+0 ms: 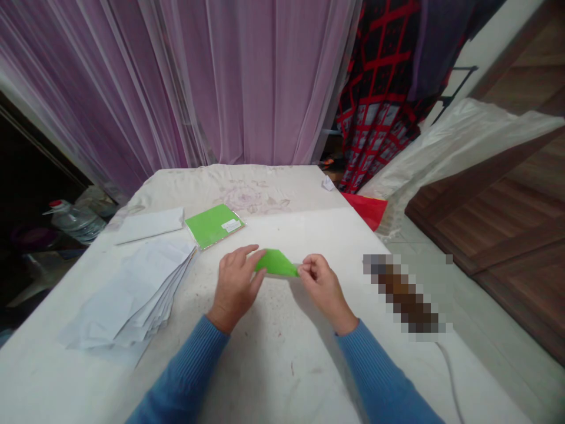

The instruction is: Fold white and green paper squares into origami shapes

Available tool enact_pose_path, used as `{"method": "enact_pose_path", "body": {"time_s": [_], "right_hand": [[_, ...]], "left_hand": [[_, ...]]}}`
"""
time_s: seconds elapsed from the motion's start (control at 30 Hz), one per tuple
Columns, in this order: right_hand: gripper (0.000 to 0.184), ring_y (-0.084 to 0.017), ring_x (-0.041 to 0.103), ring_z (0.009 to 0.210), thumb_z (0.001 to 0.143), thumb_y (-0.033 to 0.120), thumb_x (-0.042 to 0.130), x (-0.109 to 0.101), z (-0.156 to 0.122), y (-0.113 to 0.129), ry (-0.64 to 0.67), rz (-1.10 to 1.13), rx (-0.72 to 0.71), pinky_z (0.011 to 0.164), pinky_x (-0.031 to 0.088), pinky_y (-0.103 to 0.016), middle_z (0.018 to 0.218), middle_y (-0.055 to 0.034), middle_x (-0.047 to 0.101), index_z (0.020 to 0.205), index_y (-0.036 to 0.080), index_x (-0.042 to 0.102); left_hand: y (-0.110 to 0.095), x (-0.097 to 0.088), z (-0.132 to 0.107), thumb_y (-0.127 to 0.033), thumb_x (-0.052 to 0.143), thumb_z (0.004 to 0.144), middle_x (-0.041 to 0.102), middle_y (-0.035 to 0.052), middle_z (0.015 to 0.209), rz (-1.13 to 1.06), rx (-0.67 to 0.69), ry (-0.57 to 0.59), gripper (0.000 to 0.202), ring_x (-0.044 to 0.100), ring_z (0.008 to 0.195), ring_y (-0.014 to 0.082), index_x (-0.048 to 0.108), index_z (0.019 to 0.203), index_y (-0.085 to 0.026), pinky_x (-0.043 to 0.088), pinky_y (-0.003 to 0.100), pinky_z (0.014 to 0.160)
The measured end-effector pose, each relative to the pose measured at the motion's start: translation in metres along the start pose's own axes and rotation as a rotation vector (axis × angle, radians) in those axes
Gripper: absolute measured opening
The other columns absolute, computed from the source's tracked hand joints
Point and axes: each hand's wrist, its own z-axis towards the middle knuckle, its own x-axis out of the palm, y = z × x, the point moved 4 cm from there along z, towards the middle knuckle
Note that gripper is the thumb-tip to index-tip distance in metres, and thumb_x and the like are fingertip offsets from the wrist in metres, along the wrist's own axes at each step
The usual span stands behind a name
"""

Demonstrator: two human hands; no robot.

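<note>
A folded piece of green paper (277, 262) lies on the white table (273, 353) between my two hands. My left hand (236, 285) rests on its left end, fingers curled over the paper's edge and pressing it down. My right hand (320, 282) pinches the pointed right tip of the green paper between thumb and fingers. Both arms wear blue sleeves.
A pack of green sheets (214, 225) lies behind my left hand. A fanned stack of white papers (132, 294) and a white envelope (150, 225) sit at left. A blurred-out object (406, 297) lies at right. Purple curtains (212, 82) hang behind; a red item (368, 209) sits off the table's right edge.
</note>
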Motion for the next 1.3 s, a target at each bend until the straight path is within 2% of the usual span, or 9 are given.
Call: {"method": "enact_pose_path", "body": {"time_s": [0.1,0.2,0.3,0.47,0.7,0.9,1.07,1.17,1.3], "right_hand": [[0.029,-0.012,0.051,0.053,0.070,0.042,0.063,-0.004,0.008,-0.013,-0.003,0.219,0.100,0.051,0.038,-0.023,0.063,0.0035,0.060,0.085,0.023,0.047],[0.034,-0.010,0.046,0.049,0.066,0.042,0.067,-0.005,0.011,-0.019,0.020,0.341,0.149,0.049,0.034,-0.022,0.063,0.0045,0.059,0.085,0.023,0.046],[0.035,-0.009,0.044,0.048,0.065,0.042,0.069,-0.006,0.012,-0.020,0.025,0.363,0.176,0.048,0.033,-0.021,0.062,0.0052,0.058,0.084,0.023,0.047],[0.035,-0.010,0.044,0.047,0.065,0.043,0.071,-0.006,0.012,-0.020,0.021,0.342,0.159,0.048,0.035,-0.022,0.057,0.0070,0.053,0.082,0.023,0.048],[0.034,-0.011,0.046,0.051,0.065,0.044,0.071,-0.006,0.011,-0.024,0.040,0.292,0.154,0.049,0.034,-0.023,0.060,0.0047,0.056,0.081,0.023,0.051],[0.034,-0.012,0.047,0.052,0.064,0.043,0.072,-0.006,0.011,-0.028,0.023,0.277,0.179,0.051,0.034,-0.024,0.061,0.0031,0.058,0.081,0.022,0.052],[0.034,-0.012,0.049,0.054,0.064,0.043,0.073,-0.005,0.011,-0.031,0.030,0.248,0.170,0.052,0.036,-0.024,0.062,0.0029,0.059,0.081,0.021,0.053],[0.033,-0.013,0.050,0.055,0.065,0.043,0.073,-0.004,0.010,-0.032,0.045,0.244,0.152,0.054,0.037,-0.024,0.062,0.0028,0.059,0.082,0.021,0.053],[0.033,-0.013,0.052,0.057,0.068,0.044,0.072,-0.003,0.008,-0.033,0.034,0.223,0.120,0.054,0.038,-0.024,0.064,0.0025,0.059,0.083,0.022,0.053]], "left_hand": [[0.030,0.003,-0.006,-0.031,0.054,0.089,0.061,0.0140,0.126,-0.165,-0.223,-0.104,0.039,0.057,0.116,0.0263,0.055,0.125,-0.018,0.046,0.043,0.096],[0.052,0.015,-0.011,-0.042,0.048,0.090,0.070,0.0112,0.110,-0.469,-0.504,-0.059,0.038,0.067,0.093,0.0211,0.059,0.117,-0.017,0.053,0.036,0.081],[0.055,0.022,-0.014,-0.055,0.050,0.086,0.074,0.0093,0.093,-0.712,-0.711,0.007,0.046,0.068,0.075,0.0181,0.066,0.103,-0.015,0.053,0.029,0.065],[0.046,0.018,-0.011,-0.064,0.060,0.074,0.074,0.0092,0.086,-0.894,-0.853,0.052,0.054,0.066,0.068,0.0161,0.070,0.093,-0.014,0.047,0.024,0.056],[0.047,0.011,-0.008,-0.061,0.067,0.066,0.069,0.0040,0.061,-0.915,-0.895,0.142,0.049,0.060,0.052,0.0128,0.072,0.082,-0.015,0.042,0.022,0.049],[0.047,0.000,-0.004,-0.050,0.069,0.065,0.068,0.0018,0.062,-0.830,-0.867,0.275,0.037,0.060,0.052,0.0127,0.072,0.081,-0.017,0.040,0.022,0.047],[0.051,0.000,-0.006,-0.039,0.068,0.065,0.066,-0.0007,0.060,-0.764,-0.853,0.373,0.026,0.057,0.049,0.0118,0.069,0.078,-0.017,0.039,0.022,0.046],[0.052,0.000,-0.008,-0.033,0.063,0.068,0.061,-0.0035,0.054,-0.698,-0.811,0.388,0.016,0.057,0.048,0.0117,0.063,0.074,-0.018,0.037,0.021,0.047],[0.049,-0.003,-0.008,-0.028,0.056,0.075,0.060,-0.0051,0.053,-0.487,-0.684,0.422,0.009,0.060,0.051,0.0120,0.058,0.075,-0.020,0.036,0.021,0.050]]}}
